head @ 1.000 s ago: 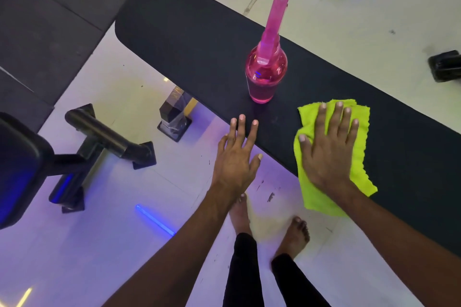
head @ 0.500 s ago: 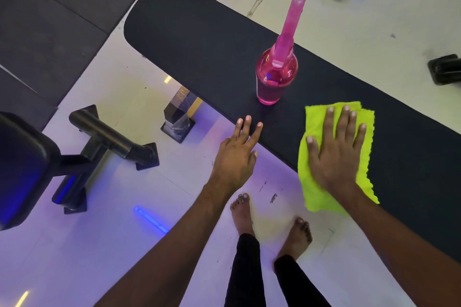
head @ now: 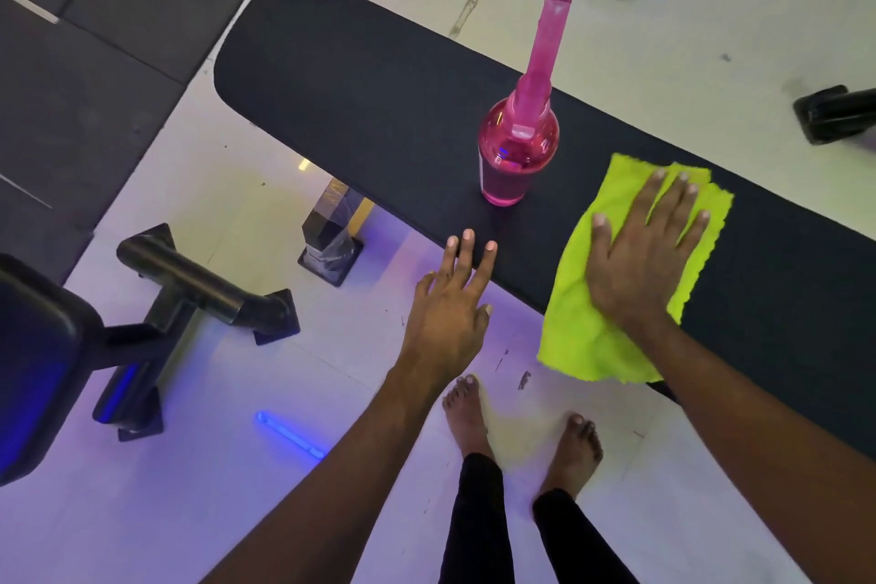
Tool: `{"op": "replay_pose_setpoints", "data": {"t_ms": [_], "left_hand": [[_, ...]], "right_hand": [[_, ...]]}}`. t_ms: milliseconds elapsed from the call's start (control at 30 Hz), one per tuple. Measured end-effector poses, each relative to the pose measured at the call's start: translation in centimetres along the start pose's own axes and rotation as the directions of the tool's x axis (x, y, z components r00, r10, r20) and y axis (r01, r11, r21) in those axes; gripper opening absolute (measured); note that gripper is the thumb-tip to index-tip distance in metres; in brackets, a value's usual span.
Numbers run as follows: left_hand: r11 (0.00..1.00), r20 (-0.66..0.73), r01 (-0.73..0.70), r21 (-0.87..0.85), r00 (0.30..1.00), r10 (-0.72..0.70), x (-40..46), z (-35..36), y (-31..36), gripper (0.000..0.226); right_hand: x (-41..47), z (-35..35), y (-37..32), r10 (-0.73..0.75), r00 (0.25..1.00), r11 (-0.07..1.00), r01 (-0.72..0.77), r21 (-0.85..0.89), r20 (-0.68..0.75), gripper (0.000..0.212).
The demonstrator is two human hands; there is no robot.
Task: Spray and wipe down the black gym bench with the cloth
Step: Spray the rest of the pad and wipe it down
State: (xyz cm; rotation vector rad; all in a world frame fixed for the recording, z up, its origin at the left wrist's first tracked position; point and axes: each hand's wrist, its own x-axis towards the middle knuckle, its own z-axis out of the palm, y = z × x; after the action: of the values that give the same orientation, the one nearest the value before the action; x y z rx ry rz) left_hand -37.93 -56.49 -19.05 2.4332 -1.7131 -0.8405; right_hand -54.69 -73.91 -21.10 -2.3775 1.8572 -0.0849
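Now wiping: right hand (head: 635, 251), fingers spread flat, presses the cloth (head: 592, 327) on the table (head: 355, 76) beside the spray bottle (head: 516, 157); left hand (head: 445, 322), fingers apart, empty, likely lifts that bottle next.

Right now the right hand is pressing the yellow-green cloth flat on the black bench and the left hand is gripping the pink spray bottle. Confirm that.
Not quite. In the head view the left hand is empty, fingers spread near the edge of the bench; the pink spray bottle stands alone on the pad. The right hand does press the cloth flat.
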Motion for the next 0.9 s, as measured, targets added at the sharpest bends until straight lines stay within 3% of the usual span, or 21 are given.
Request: {"op": "replay_pose_setpoints", "data": {"t_ms": [67, 133, 300, 367, 500, 600, 733, 833, 900], "left_hand": [[1.0, -0.002, 0.012, 0.001, 1.0, -0.012, 0.0, 0.3, 0.2, 0.075], [1.0, -0.013, 0.018, -0.008, 1.0, -0.018, -0.1, 0.5, 0.5, 0.075], [0.998, -0.04, 0.051, 0.042, 0.998, -0.049, -0.3, 0.4, 1.1, 0.07], [0.998, -0.06, 0.037, 0.053, 0.998, -0.034, 0.1, 0.2, 1.7, 0.07], [0.997, -0.106, -0.023, 0.073, 0.994, 0.03, 1.4, 0.7, 2.8, 0.071], [0.998, -0.134, -0.013, 0.066, 0.991, 0.021, 1.6, 1.4, 3.0, 0.074], [0.996, -0.106, 0.016, 0.083, 0.994, -0.007, 1.3, 1.0, 3.6, 0.074], [0.993, -0.123, 0.088, 0.078, 0.989, -0.078, 1.5, -0.8, 5.4, 0.062], [0.996, -0.209, 0.083, 0.024, 0.975, -0.076, 1.8, -2.1, 7.2, 0.046]], "right_hand": [[3.0, -0.2, -1.6, 0.092, 0.996, 0.996, -0.092, 0.017, -0.006, 0.083], [4.1, -0.2, -3.2, 0.082, 0.997, 0.996, -0.082, 0.022, 0.012, 0.084], [-0.7, 0.1, -1.7, -0.212, 0.976, 0.975, 0.214, -0.061, 0.051, 0.078], [-3.3, -0.1, 0.9, -0.254, 0.966, 0.964, 0.257, -0.064, 0.056, 0.076], [-2.9, -0.4, 3.3, -0.145, 0.988, 0.987, 0.149, -0.068, 0.051, 0.08], [0.4, -0.1, 0.9, -0.048, 0.999, 0.998, 0.049, -0.05, 0.025, 0.081], [2.1, -1.1, -1.1, -0.004, 0.995, 1.0, 0.004, 0.006, 0.1, 0.081], [0.9, -3.4, 1.0, -0.082, 0.992, 0.985, 0.065, 0.162, 0.096, 0.073], [-0.4, -5.1, 3.6, -0.009, 0.999, 0.967, -0.001, 0.253, 0.04, 0.065]]}}
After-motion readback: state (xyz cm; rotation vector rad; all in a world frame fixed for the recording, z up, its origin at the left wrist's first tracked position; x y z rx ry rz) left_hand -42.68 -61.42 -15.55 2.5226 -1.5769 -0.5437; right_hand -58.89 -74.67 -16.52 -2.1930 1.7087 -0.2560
